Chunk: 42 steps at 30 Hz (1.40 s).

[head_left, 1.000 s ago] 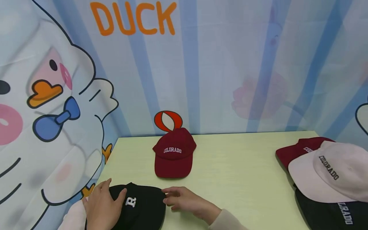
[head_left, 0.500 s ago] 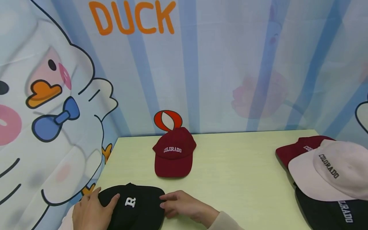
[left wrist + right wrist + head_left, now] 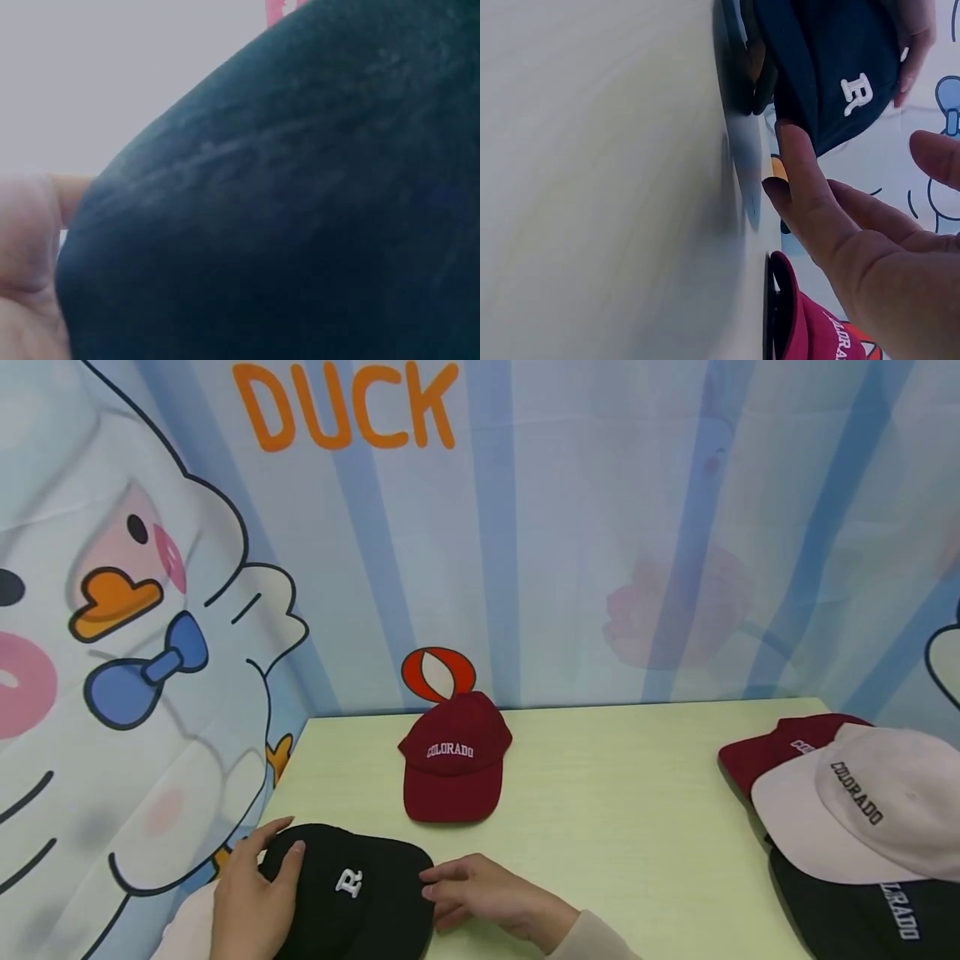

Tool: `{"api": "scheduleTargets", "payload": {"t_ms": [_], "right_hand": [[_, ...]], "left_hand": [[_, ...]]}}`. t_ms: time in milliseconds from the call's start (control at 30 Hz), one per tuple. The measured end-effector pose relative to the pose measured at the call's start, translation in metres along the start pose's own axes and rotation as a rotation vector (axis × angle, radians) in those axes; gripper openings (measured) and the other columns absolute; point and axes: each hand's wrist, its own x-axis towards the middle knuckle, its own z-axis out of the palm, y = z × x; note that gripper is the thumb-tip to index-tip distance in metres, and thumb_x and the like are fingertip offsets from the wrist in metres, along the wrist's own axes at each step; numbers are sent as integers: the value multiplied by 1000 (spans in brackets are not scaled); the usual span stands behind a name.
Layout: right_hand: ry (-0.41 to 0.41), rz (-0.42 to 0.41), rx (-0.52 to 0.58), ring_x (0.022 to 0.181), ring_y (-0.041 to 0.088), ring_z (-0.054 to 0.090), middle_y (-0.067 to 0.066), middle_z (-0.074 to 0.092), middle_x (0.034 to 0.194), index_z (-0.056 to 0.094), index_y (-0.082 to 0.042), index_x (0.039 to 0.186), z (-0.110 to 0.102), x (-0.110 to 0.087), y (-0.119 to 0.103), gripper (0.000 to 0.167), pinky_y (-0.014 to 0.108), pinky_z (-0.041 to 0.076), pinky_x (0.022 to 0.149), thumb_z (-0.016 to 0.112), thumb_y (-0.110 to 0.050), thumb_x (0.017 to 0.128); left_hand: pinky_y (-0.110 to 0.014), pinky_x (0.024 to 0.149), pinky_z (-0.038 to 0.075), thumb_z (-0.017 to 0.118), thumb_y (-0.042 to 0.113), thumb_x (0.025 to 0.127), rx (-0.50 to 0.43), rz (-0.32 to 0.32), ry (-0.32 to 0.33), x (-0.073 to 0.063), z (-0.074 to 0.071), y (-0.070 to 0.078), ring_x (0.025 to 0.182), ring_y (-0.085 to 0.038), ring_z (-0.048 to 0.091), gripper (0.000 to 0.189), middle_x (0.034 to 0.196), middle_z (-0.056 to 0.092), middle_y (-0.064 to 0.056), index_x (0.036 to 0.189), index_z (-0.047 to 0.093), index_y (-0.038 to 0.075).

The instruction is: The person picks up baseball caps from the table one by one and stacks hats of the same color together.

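In the head view, a black baseball cap (image 3: 322,885) with a white letter R is at the table's near left, its lower part cut off by the frame. My left hand (image 3: 255,893) holds the crown at its left side, thumb on the front. The cap's dark cloth (image 3: 262,225) fills most of the left wrist view. My right hand (image 3: 495,893) reaches in from the right, fingertips at the brim's edge. The right wrist view shows its index finger (image 3: 802,157) fairly straight against the brim, thumb (image 3: 937,157) apart from the cap.
A maroon COLORADO cap (image 3: 453,768) sits at the back of the pale yellow table (image 3: 615,793). At the right edge, a light pink cap (image 3: 870,810) overlaps another maroon cap (image 3: 757,760) and a black cap (image 3: 847,910). A duck-print cloth (image 3: 555,527) hangs behind.
The left hand first slid left and down, then came back up and right, the black cap's crown rising and its R shifting right. The right hand stays at the brim.
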Motion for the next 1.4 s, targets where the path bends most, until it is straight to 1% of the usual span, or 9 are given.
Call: {"api": "scheduleTargets", "payload": {"t_ms": [267,500,700,833,933,1067,1133,1267,1400], "right_hand": [[-2,-28,8,94,23,74,13,72,120,60,-1,141,-16,-6,-2,42,43,62,91,63,-17,102],[47,-65,-1,100,24,72,13,68,123,58,-5,143,-36,-13,-6,44,45,60,96,64,-18,102],[196,-120,-95,124,33,64,17,59,142,56,-7,144,-53,-22,-19,47,52,53,107,64,-26,103],[403,-180,-185,144,37,47,12,53,153,58,-19,145,-60,-29,-29,46,62,41,115,66,-31,101],[491,-280,-207,152,34,38,7,48,159,52,-29,150,-66,-35,-36,50,64,32,121,65,-34,102],[460,-452,-253,158,31,27,3,41,164,42,-32,157,-73,-43,-43,52,66,18,126,56,-33,107],[443,-482,-294,160,31,21,2,37,167,41,-32,157,-76,-47,-43,50,70,12,125,52,-34,109],[411,-480,-346,160,36,21,8,35,168,44,-22,157,-81,-53,-40,47,72,15,123,47,-32,111],[385,-522,-367,156,39,30,12,47,160,54,-13,147,-86,-57,-36,39,68,24,122,44,-28,112]], "left_hand": [[-52,102,42,66,20,102,-252,137,-16,-1,1,32,126,-31,55,34,135,63,-14,136,62,14],[-23,82,50,67,22,102,-324,268,-73,1,7,63,102,-19,63,30,127,67,-7,132,65,18],[-25,82,54,69,17,101,-383,389,-153,2,17,84,93,-17,63,31,125,69,-6,131,65,19],[-31,88,54,71,14,98,-420,463,-225,2,32,97,99,-20,62,34,123,71,-4,131,65,21],[-41,98,52,72,13,97,-431,527,-305,3,47,106,109,-20,64,35,125,71,-1,130,66,23],[-49,104,50,73,15,97,-449,622,-441,3,67,119,115,-20,66,35,125,71,1,129,66,25],[-47,101,51,74,18,96,-448,656,-491,3,77,126,114,-19,67,35,122,72,3,130,67,25],[-40,98,52,76,26,95,-445,699,-540,0,92,137,110,-12,66,37,115,73,7,131,67,26],[-38,101,52,77,29,95,-500,723,-537,0,104,145,109,-10,67,35,110,75,8,129,69,24]]}}
